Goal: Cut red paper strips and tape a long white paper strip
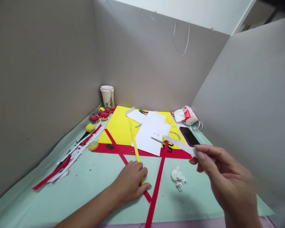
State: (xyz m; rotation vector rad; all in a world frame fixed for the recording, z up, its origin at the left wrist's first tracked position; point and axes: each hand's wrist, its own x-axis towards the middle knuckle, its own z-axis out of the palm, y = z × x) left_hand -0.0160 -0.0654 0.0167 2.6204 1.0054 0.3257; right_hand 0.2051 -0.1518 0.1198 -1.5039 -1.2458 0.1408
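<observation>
My right hand point(228, 177), raised at the right, pinches a white paper strip point(180, 144) between thumb and fingers. The strip points left over the scissors point(167, 145) with black handles. My left hand point(133, 179) lies on the table, its thumb apart from the fingers, resting over a yellow paper strip point(134, 139) and a red paper strip point(112, 139) that cross beneath it. What its fingertips touch is partly hidden. A second red strip point(159, 177) runs between my hands toward the near table edge.
White paper sheets point(149, 129) lie on yellow card point(116, 122) over red card point(128, 150). A crumpled tissue point(178, 178), phone point(189, 136) and tissue pack point(189, 114) are rightward. Leftward are paper scraps point(68, 163), a yellow round piece point(93, 145) and a cup point(107, 96). Grey partitions enclose the table.
</observation>
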